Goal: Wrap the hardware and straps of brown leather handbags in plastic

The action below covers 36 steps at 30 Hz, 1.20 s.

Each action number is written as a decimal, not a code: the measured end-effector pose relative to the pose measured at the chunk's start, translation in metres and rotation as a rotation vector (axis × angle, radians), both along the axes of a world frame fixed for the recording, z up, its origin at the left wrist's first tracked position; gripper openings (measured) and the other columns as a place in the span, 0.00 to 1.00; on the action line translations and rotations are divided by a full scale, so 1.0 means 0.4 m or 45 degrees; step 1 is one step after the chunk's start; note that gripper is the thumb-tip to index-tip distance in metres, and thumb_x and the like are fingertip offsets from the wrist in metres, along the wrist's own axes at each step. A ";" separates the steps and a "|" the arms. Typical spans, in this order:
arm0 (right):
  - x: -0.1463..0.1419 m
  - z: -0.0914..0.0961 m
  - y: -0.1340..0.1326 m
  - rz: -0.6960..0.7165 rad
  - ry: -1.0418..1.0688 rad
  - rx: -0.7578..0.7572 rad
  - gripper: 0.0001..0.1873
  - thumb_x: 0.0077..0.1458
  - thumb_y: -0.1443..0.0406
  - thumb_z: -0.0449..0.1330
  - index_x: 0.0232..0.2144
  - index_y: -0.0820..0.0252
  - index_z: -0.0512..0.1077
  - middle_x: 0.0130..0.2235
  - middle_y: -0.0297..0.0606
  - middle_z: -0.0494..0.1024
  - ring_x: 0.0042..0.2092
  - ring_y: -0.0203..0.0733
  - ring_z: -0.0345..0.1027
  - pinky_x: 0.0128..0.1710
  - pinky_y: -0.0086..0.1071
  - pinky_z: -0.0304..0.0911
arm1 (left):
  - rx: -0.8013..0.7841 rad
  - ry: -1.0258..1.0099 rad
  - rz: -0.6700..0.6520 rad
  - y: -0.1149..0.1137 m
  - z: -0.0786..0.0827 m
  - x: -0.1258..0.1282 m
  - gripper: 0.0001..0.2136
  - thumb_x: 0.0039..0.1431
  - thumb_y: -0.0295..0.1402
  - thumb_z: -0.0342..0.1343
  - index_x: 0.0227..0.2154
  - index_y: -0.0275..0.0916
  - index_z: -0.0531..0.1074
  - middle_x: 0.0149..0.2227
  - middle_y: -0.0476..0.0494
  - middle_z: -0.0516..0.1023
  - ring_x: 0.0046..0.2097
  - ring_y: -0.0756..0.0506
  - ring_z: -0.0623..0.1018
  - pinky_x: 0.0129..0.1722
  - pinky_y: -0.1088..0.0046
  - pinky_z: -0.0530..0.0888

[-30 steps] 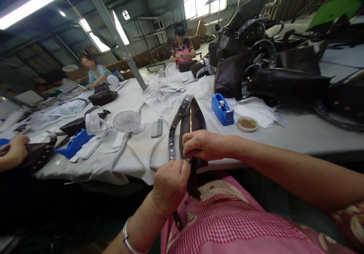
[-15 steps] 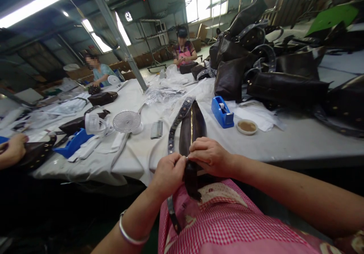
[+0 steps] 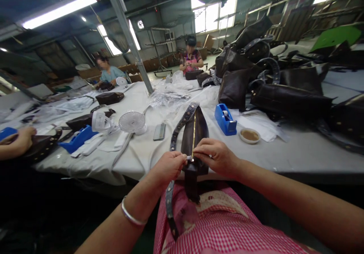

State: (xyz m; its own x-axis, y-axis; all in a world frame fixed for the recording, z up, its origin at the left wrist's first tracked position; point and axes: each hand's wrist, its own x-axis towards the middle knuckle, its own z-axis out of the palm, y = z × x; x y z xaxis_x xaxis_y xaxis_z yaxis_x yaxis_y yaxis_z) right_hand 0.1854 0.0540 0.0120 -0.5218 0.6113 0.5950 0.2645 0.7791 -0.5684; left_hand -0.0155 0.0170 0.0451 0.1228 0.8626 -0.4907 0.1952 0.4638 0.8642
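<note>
A dark brown leather bag lies lengthwise before me at the table's near edge, its gold zipper facing up. My left hand is closed in a pinch on a small white strip beside the zipper's near end. From the other side my right hand pinches close to the zipper, its fingertips pressed together; what they hold is too small to make out. A studded strap, apparently wrapped in clear film, curves along the bag's left side and hangs over my pink checked apron.
Right of the bag stand a blue tape dispenser and a shallow dish of brown stuff. Dark bags are heaped behind. Small white fans and another blue dispenser sit left. A co-worker's hand is at far left.
My hands have drawn slightly apart at the zipper's near end, and the white strip shows between them. The view has shifted, so the surroundings appear lower and farther right.
</note>
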 end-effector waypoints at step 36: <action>0.018 -0.111 -0.053 -0.394 0.083 -0.258 0.13 0.59 0.69 0.56 0.46 0.62 0.74 0.40 0.43 0.75 0.40 0.43 0.70 0.42 0.37 0.67 | 1.767 0.588 -0.536 -0.049 -0.133 -0.055 0.15 0.61 0.24 0.55 0.49 0.42 0.75 0.49 0.39 0.82 0.59 0.39 0.74 0.59 0.53 0.70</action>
State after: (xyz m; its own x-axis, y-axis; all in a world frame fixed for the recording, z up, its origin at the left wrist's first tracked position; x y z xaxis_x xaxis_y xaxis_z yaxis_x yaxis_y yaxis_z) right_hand 0.1925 0.0328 -0.0325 -0.2591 0.8426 0.4721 0.4276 0.5384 -0.7262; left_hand -0.0376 -0.0027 -0.0081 0.5376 0.6018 0.5906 0.4687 -0.7955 0.3840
